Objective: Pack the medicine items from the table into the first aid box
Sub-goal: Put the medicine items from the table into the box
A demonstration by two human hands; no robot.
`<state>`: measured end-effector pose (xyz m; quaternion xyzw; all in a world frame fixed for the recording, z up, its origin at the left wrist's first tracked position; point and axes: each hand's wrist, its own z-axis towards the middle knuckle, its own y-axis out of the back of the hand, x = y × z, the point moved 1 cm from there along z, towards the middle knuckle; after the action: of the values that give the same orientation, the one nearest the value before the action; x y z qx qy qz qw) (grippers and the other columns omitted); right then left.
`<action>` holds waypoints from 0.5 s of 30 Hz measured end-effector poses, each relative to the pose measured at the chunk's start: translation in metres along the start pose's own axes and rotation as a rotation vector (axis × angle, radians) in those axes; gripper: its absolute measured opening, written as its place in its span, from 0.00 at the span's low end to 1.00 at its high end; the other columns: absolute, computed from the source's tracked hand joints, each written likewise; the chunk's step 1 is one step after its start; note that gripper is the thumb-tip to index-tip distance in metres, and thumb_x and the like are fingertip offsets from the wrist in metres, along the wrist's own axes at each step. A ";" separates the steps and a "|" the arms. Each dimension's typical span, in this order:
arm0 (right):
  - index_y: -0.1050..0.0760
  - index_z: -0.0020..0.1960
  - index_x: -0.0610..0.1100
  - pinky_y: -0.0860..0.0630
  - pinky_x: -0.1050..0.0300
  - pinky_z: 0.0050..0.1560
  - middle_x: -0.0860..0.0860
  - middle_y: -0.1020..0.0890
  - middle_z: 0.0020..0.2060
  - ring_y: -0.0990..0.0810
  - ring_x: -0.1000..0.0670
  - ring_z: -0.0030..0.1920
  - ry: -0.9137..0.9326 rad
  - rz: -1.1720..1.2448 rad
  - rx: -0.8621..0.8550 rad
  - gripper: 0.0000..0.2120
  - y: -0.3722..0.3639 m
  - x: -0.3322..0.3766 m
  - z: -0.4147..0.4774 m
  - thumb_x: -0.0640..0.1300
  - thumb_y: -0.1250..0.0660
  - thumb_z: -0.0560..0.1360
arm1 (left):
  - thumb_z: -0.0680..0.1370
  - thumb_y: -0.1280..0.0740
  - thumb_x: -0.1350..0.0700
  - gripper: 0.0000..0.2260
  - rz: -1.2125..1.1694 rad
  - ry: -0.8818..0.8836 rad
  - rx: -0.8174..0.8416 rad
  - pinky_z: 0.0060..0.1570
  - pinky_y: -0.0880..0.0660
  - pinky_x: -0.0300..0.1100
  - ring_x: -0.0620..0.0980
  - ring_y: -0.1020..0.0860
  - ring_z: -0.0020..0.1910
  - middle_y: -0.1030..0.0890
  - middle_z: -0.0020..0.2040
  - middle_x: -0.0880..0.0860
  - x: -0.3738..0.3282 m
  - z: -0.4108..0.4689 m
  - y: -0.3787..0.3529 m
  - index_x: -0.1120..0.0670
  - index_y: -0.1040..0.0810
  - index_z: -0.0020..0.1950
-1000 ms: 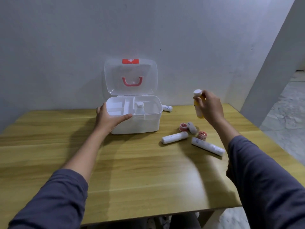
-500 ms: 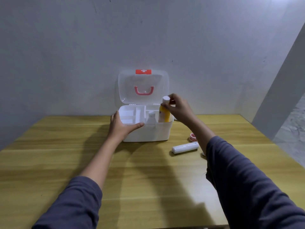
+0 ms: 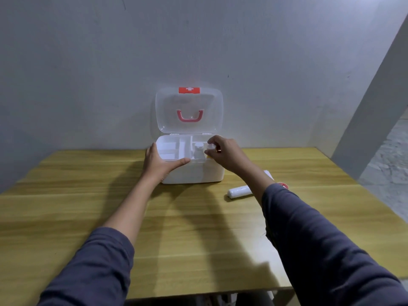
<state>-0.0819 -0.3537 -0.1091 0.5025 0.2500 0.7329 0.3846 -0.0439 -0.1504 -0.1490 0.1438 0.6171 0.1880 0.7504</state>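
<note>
The white first aid box (image 3: 198,173) stands open at the back of the wooden table (image 3: 198,228), its clear lid (image 3: 188,111) with a red handle upright against the wall. My left hand (image 3: 157,163) grips the box's front left rim. My right hand (image 3: 225,154) is over the box's right compartment, fingers closed on a yellow bottle with a white cap (image 3: 210,147) that is lowered into it. A small white bottle (image 3: 198,151) stands inside beside it. A white bandage roll (image 3: 239,192) lies on the table to the right.
A red-and-white tape roll (image 3: 284,185) and another white roll (image 3: 268,174) peek out behind my right forearm. A grey wall stands right behind the box. The table's right edge drops to a concrete floor (image 3: 388,173).
My right hand carried the yellow bottle from above the loose items leftward to the box and lowered it into the right compartment. My left hand stayed on the box.
</note>
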 end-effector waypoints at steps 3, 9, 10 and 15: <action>0.28 0.61 0.41 0.27 0.52 0.60 0.43 0.21 0.57 0.24 0.44 0.58 0.049 0.010 -0.017 0.17 0.003 -0.003 -0.017 0.45 0.35 0.75 | 0.47 0.29 0.29 0.57 0.008 0.012 0.005 0.67 0.31 0.50 0.53 0.32 0.71 0.31 0.71 0.54 0.003 -0.007 0.003 0.53 0.33 0.72; 0.31 0.65 0.40 0.32 0.57 0.61 0.44 0.25 0.63 0.26 0.45 0.63 0.035 -0.052 -0.090 0.19 0.005 -0.046 -0.063 0.46 0.38 0.77 | 0.46 0.29 0.29 0.58 0.058 0.041 0.033 0.68 0.31 0.49 0.54 0.33 0.71 0.31 0.72 0.55 0.019 -0.013 0.011 0.54 0.33 0.72; 0.32 0.66 0.41 0.33 0.56 0.61 0.45 0.26 0.64 0.26 0.45 0.63 0.035 -0.096 -0.026 0.19 0.006 -0.054 -0.068 0.47 0.38 0.77 | 0.46 0.30 0.29 0.58 0.067 0.046 0.037 0.68 0.31 0.49 0.54 0.33 0.71 0.31 0.71 0.55 0.017 -0.014 0.015 0.55 0.32 0.72; 0.42 0.73 0.46 0.51 0.53 0.74 0.51 0.39 0.74 0.46 0.52 0.75 0.080 -0.362 0.373 0.27 -0.040 -0.089 -0.058 0.56 0.45 0.78 | 0.48 0.29 0.30 0.55 0.102 0.111 -0.014 0.67 0.31 0.49 0.54 0.32 0.70 0.30 0.70 0.56 0.042 0.017 0.028 0.55 0.31 0.70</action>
<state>-0.1059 -0.4020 -0.2087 0.4825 0.4817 0.6127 0.3997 -0.0228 -0.1062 -0.1699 0.1588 0.6483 0.2380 0.7056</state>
